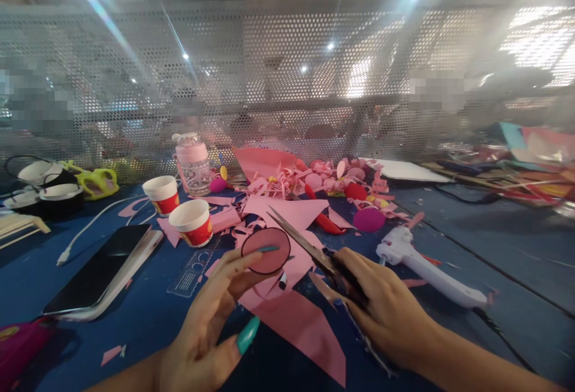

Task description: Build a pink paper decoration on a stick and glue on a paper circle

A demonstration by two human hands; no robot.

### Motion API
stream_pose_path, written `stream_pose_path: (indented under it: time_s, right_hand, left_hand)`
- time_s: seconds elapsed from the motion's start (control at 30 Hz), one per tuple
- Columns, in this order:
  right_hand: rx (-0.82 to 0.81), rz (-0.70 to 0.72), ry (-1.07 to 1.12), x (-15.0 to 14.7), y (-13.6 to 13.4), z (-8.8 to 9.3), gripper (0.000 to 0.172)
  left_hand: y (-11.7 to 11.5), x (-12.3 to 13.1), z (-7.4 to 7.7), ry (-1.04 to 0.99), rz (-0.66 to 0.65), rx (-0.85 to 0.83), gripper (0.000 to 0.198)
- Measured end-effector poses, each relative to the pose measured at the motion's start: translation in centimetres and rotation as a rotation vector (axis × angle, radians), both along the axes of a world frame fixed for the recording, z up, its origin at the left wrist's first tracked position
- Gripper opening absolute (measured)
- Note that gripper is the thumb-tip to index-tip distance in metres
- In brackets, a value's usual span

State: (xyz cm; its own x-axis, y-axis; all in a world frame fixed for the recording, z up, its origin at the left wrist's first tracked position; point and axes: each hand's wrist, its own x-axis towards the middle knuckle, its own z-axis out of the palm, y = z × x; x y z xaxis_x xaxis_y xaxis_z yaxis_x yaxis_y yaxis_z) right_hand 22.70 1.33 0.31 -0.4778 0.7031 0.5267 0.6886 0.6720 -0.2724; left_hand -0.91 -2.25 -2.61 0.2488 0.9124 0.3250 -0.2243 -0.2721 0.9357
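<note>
My left hand [209, 323] holds a round pink paper disc [272, 237] with a dark outline. One fingertip lies on its face, other fingers are behind it, and the thumb is spread away below. In my right hand [389, 308] is a pair of scissors [300, 240], gripped by the handles. The blades stand apart and point up and left; the upper one passes just right of the disc. Beneath both hands lies cut pink paper [299, 332], with a small black-and-white piece [283, 281] on it that I cannot name.
Two paper cup stacks [191, 222], a pink-lidded bottle [193, 164], a phone [103, 266] and a clear stencil ruler [191, 272] are on the left. Pink scraps [314, 179] pile up behind. A white glue gun [431, 269] lies right. A perforated metal screen [287, 80] closes the back.
</note>
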Motion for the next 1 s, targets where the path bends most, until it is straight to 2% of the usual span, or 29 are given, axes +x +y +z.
stream_pose_path:
  time_s: [0.1,0.27,0.4,1.0]
  right_hand:
    - [-0.010,-0.029,0.006,0.0,0.1,0.0,0.015]
    - [-0.011,-0.056,-0.014,-0.1,0.3,0.1,0.021]
    - [-0.008,-0.053,-0.034,-0.1,0.4,0.0,0.025]
    - [0.001,-0.032,-0.058,0.2,0.6,-0.7,0.021]
  left_hand:
    - [0.0,0.3,1.2,-0.063,-0.013,-0.009,0.046]
    - [1.2,0.6,1.7,-0.058,0.209,-0.013,0.030]
    - [1.6,0.6,1.8,-0.014,0.289,-0.061,0.028]
    - [1.6,0.6,1.9,-0.029,0.279,-0.092,0.022]
